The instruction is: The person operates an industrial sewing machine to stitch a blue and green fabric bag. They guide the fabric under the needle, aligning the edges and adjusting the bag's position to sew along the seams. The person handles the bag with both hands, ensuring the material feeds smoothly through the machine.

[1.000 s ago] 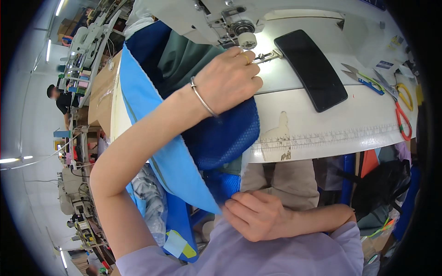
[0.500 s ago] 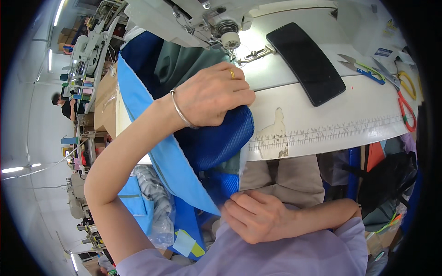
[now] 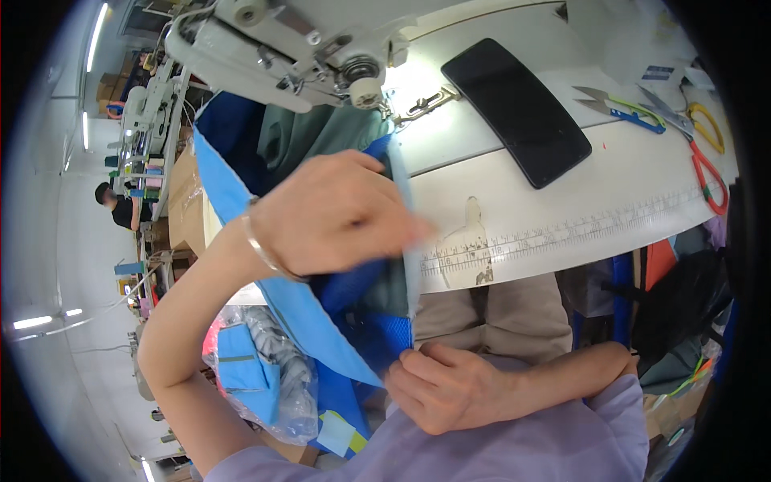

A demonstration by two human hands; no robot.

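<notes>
A fabric piece (image 3: 301, 309) in light blue, dark blue mesh and grey-green runs from under the sewing machine (image 3: 365, 88) down over the table's front edge. My left hand (image 3: 341, 213), with a bracelet at the wrist, is above its middle. Motion smears the fingers by the right-hand edge of the cloth, so their grip cannot be made out. My right hand (image 3: 446, 388) is closed on the lower corner of the fabric near my lap, fingertips pinched together. The far end of the cloth lies beside the presser foot (image 3: 388, 112).
A black phone (image 3: 518, 112) lies on the white sewing table (image 3: 562, 217), which has a ruler strip along its front. Thread snips (image 3: 622, 110) and red-and-yellow-handled scissors (image 3: 707, 173) are at the right. Plastic-wrapped blue cloth (image 3: 249, 365) is below left. A person (image 3: 120, 207) is far left.
My left hand has moved down toward me along the fabric, and its ring is no longer seen. The cloth's right edge now lies straighter. My right hand keeps its pinch.
</notes>
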